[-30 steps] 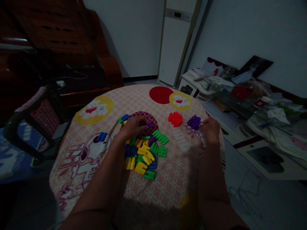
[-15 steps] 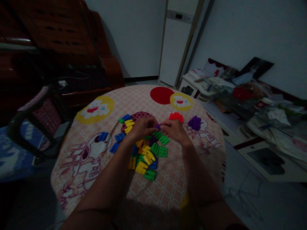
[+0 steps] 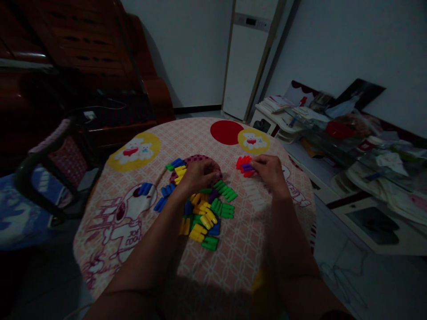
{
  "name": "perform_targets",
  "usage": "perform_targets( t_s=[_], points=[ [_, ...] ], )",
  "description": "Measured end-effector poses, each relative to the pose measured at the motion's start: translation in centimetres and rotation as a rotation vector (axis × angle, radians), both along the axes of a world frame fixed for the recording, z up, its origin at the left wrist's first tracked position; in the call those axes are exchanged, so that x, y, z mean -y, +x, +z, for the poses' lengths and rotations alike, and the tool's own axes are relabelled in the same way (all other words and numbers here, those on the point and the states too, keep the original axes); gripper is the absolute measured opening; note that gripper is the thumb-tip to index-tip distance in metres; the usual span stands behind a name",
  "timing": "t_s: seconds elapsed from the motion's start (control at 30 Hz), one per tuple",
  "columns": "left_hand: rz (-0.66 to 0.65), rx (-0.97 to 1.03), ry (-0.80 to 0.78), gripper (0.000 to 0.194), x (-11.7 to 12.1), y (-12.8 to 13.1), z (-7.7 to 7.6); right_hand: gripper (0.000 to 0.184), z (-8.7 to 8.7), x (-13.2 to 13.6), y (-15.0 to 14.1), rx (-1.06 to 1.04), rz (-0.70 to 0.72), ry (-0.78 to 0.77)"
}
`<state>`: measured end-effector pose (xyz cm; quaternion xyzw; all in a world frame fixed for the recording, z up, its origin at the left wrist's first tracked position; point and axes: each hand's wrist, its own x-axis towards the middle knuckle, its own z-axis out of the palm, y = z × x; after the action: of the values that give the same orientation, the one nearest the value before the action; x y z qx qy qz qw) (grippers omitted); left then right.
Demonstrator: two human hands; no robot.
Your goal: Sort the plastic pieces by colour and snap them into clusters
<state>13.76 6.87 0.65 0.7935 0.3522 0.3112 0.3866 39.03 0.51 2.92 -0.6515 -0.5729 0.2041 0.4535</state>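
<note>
My right hand [image 3: 269,171] pinches a purple plastic building block [image 3: 247,167] in front of a cluster of red blocks [image 3: 243,161]. That hand covers the spot where a purple cluster lay. Over the far side of a loose pile, my left hand [image 3: 202,174] hovers with loosely bent fingers, thumb apart, and nothing visible in it. Below it lie yellow blocks [image 3: 208,218], green blocks [image 3: 223,209], blue blocks [image 3: 160,204] and a dark purple block [image 3: 213,195]. A single blue block [image 3: 145,189] rests farther left.
A patterned cloth [image 3: 233,266] covers the round table. At the left stands a chair [image 3: 60,146], with a wooden sofa [image 3: 100,66] behind. A cluttered glass-topped cabinet [image 3: 333,151] runs along the right. A tall white appliance [image 3: 245,66] stands at the back.
My hands have parted. The right one has moved right with the purple block, from above the pile to the red cluster. My left hand has stayed almost in place.
</note>
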Motion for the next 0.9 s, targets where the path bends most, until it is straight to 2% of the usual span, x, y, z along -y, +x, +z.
perform_targets(
  t_s=[0.1,0.17,0.3,0.43,0.63,0.77,0.9],
  points=[
    [0.039,0.022,0.021,0.027,-0.3,-0.7,0.3,0.012,0.9,-1.3,4.2,0.277,-0.152,0.029],
    [0.059,0.020,-0.001,0.030,-0.3,-1.0,0.4,0.009,1.2,-2.4,6.2,0.456,-0.169,-0.011],
    [0.092,0.014,-0.008,0.031,-0.3,-1.2,0.5,0.011,0.9,-4.4,8.3,0.760,-0.075,-0.161],
    [0.109,0.016,0.014,0.029,-0.4,-1.3,0.3,0.014,0.6,-5.5,9.1,0.963,0.027,-0.276],
    [0.111,0.012,0.026,0.030,-0.8,-1.8,0.1,0.018,0.2,-6.3,9.4,1.041,0.108,-0.372],
    [0.125,-0.015,0.012,0.031,-0.8,-2.3,0.5,0.018,-0.4,-6.5,9.4,1.031,0.133,-0.373],
    [0.142,0.053,-0.038,0.032,-0.7,-2.9,1.0,0.018,-0.8,-6.7,9.4,1.029,0.145,-0.403]
  ],
)
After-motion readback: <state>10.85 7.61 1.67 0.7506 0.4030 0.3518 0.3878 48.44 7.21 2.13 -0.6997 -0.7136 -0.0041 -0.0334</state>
